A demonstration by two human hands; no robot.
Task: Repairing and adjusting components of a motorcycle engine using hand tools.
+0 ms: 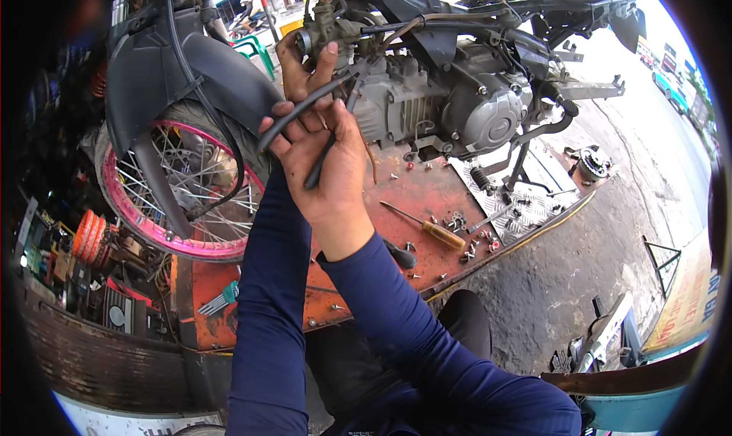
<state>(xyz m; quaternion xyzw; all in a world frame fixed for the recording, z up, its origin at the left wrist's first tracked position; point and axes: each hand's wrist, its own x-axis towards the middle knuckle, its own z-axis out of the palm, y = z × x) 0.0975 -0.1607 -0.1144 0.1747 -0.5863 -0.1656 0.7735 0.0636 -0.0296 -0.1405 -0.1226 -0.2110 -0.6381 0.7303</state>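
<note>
My right hand [338,173], palm up, is closed around a pair of pliers [293,117] with dark-coated handles. Their jaws point up and right toward the engine, beside a thin cable or hose. Behind it, partly hidden by the right hand, my left hand [299,71] has its fingers bent around the lower side of a carburetor [329,33]. The carburetor sits at the upper front of a grey motorcycle engine [488,108]. A brownish wire [373,164] hangs down just right of the right hand.
A pink-rimmed wheel [183,192] under a dark fender stands left. On the orange platform [366,268] lie a yellow-handled screwdriver [435,228], several loose bolts and a hex key set [221,299]. A metal engine part [591,164] sits right. An orange coil stack [90,236] is far left.
</note>
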